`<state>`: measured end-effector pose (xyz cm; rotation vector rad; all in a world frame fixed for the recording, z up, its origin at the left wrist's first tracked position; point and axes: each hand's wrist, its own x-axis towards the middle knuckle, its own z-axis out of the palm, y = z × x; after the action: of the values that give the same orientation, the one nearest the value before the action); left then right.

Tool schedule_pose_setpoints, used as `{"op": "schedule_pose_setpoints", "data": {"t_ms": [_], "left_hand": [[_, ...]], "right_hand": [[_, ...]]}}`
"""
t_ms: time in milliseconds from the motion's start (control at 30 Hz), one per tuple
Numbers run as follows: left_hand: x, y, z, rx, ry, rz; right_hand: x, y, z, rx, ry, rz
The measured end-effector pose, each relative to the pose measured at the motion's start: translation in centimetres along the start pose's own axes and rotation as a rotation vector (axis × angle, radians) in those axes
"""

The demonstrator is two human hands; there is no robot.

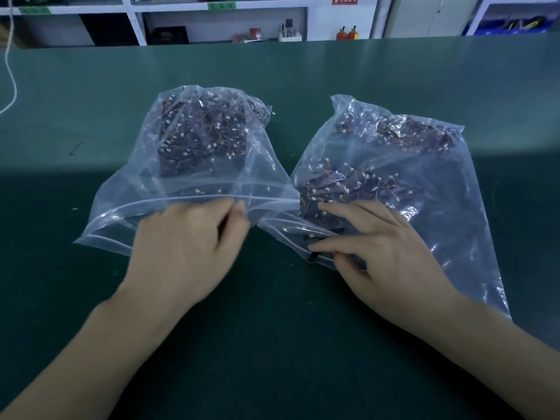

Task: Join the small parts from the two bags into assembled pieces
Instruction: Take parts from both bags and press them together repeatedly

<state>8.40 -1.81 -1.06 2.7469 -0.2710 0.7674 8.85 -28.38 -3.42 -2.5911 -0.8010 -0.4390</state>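
Observation:
Two clear zip bags lie side by side on the green table (272,344). The left bag (145,180) and the right bag (430,183) each hold a heap of small dark parts with thin wires and white connectors. My left hand (185,253) is at the left bag's mouth and pinches its zip edge between thumb and fingers. My right hand (378,250) lies over the right bag's mouth with its fingers spread and straight, fingertips among the parts. A small dark part (313,257) lies at that bag's mouth, just beneath the thumb.
White shelving (212,22) with small items runs along the far side of the table, with blue bins (512,25) at the right. A white cord (10,74) hangs down at the far left. A few tiny white bits lie loose on the table.

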Motion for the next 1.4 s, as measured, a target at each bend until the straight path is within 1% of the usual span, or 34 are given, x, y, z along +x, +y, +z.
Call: {"op": "schedule_pose_setpoints", "data": {"t_ms": [100,167,233,300,400,500,533,600,667,867,1000,1167,1333,1400], "left_hand": [[0.7,-2.6,0.3,0.092,-0.050,-0.164],[1.1,-3.8,0.3,0.117,-0.041,-0.214],[1.2,-4.5,0.3,0.114,-0.040,-0.197],[1.2,-4.8,0.5,0.100,-0.075,-0.175],[0.9,-4.9,0.8,0.113,-0.064,-0.089],[0.9,-5.0,1.4,0.195,-0.062,-0.025],[1.0,-4.9,1.7,0.225,-0.100,-0.009],[1.0,-4.7,1.9,0.245,-0.230,-0.014],[0.9,-4.7,1.9,0.210,-0.285,-0.024],[1.1,-4.8,1.7,0.187,-0.149,0.015],[0.9,-4.8,1.7,0.150,-0.096,0.053],[0.8,-4.3,1.3,0.104,0.024,0.076],[1.1,-3.8,0.9,0.132,0.042,0.030],[1.0,-3.5,0.5,0.115,0.083,0.071]], "right_hand": [[0.0,-0.3,0.1,-0.016,-0.004,0.001],[0.0,-0.3,0.1,-0.022,0.010,-0.003],[0.1,-0.3,0.1,-0.026,0.022,-0.006],[0.1,-0.3,0.1,-0.027,0.024,-0.001],[0.0,-0.3,0.3,-0.036,0.020,0.002],[0.0,-0.3,0.2,-0.049,0.021,0.007],[0.0,-0.4,0.2,-0.055,0.019,0.008],[0.0,-0.5,0.1,-0.079,0.012,0.009],[0.0,-0.3,0.1,-0.111,0.013,0.015],[-0.3,0.2,0.2,-0.171,0.022,0.034],[-0.4,0.1,0.5,-0.180,0.008,0.023],[-0.2,-0.1,0.1,-0.101,0.024,-0.001],[-0.2,-0.7,0.1,-0.007,0.030,-0.038],[-0.2,-0.8,0.2,0.010,0.040,-0.050]]}}
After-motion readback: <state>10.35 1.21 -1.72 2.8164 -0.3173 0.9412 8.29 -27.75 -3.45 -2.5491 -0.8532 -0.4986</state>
